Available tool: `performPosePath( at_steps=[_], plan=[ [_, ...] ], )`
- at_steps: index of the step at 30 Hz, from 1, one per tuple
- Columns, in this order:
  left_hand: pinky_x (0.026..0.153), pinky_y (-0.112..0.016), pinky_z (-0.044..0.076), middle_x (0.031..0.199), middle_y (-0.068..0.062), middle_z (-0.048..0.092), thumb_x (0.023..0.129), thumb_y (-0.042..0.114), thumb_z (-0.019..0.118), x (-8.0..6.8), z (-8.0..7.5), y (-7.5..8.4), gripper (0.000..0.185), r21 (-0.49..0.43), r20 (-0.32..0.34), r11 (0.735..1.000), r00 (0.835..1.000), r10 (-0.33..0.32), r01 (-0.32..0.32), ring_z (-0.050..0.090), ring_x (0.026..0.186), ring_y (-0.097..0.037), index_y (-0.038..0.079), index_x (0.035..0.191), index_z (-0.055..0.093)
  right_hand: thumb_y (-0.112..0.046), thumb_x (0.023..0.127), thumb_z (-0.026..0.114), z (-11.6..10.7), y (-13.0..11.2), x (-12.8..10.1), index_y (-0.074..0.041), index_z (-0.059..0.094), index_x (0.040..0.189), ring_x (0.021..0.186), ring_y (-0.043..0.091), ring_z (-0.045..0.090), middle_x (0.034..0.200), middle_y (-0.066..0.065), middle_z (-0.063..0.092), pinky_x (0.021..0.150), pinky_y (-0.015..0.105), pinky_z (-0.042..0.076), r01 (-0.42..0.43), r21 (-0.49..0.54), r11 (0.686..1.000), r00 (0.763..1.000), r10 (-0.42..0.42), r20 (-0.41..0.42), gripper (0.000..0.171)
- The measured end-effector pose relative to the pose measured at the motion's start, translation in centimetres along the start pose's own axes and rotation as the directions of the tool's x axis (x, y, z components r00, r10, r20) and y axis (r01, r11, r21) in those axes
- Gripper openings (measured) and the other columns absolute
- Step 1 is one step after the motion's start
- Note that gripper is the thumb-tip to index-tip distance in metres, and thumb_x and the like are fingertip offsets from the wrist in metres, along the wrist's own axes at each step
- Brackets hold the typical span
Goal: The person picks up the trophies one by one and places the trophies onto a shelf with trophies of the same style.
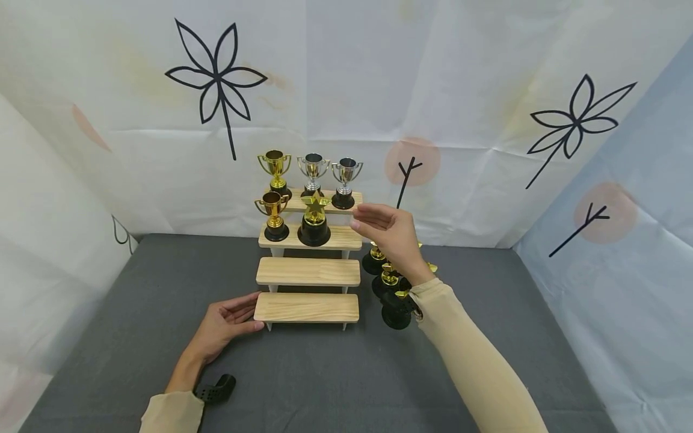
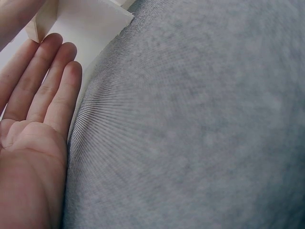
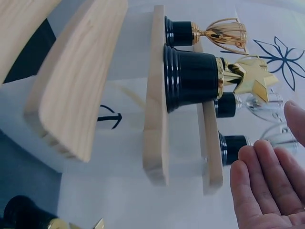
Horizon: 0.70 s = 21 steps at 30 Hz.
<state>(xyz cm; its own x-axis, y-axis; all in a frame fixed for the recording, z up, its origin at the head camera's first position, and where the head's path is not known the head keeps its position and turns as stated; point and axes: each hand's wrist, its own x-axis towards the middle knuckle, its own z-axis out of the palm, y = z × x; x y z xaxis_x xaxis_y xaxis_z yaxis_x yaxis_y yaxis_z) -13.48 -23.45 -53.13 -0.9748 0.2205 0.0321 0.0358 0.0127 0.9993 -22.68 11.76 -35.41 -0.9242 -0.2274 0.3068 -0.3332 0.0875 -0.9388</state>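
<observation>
From the head view, a wooden stepped stand [image 1: 307,272] sits on the grey table [image 1: 325,385] with four tiers. The left hand [image 1: 224,325] rests flat on the cloth at the left end of the stand's lowest step, fingers straight and touching the wood, holding nothing. The right hand [image 1: 391,234] hovers just off the right end of the second-highest step, fingers loosely extended and empty. On that step stand a gold star trophy [image 1: 314,220] in the middle and a gold cup [image 1: 274,215] to its left. The top step carries a gold cup trophy [image 1: 276,173] and two silver cups [image 1: 329,180]. Right of the stand, partly behind the right forearm, a cluster of loose trophies [image 1: 391,287] stands on the table.

In the left wrist view, the left hand [image 2: 33,138] lies open, palm showing, its straight fingers [image 2: 50,81] beside a pale leg of the stand [image 2: 90,28].

The right wrist view shows the stand [image 3: 155,119] turned sideways, the star trophy [image 3: 209,78] with its black base on a step, and the right hand [image 3: 267,191] open and apart from it, gripping nothing.
</observation>
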Motion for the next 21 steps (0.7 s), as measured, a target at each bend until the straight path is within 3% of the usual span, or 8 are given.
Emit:
performPosePath(
  at_steps=[15,21],
  plan=[
    [0.103,-0.025,0.053,0.145,-0.037,0.045,0.081,-0.005,0.082,0.0,0.1,0.1,0.074,0.002,-0.004,1.000,1.000,-0.022,0.022,0.061,0.118,-0.002,-0.014,0.145,0.044,0.003,0.090,0.075,-2.7,1.1,-3.4,0.009,0.064,0.128,0.116,0.038,0.064,0.124,0.025,0.067,0.098,0.032,0.058,-0.051,0.014,0.999,0.998,0.052,-0.048,0.041],
    [0.103,-0.025,0.052,0.145,-0.038,0.044,0.082,-0.005,0.082,0.0,0.1,0.1,0.074,-0.004,0.000,1.000,1.000,-0.014,0.014,0.061,0.118,-0.003,-0.015,0.145,0.044,0.002,0.090,0.075,-3.7,1.6,-4.7,0.008,0.064,0.129,0.116,0.030,0.066,0.125,0.028,0.066,0.098,0.032,0.058,-0.060,0.019,0.998,0.997,0.061,-0.056,0.041]
  ],
)
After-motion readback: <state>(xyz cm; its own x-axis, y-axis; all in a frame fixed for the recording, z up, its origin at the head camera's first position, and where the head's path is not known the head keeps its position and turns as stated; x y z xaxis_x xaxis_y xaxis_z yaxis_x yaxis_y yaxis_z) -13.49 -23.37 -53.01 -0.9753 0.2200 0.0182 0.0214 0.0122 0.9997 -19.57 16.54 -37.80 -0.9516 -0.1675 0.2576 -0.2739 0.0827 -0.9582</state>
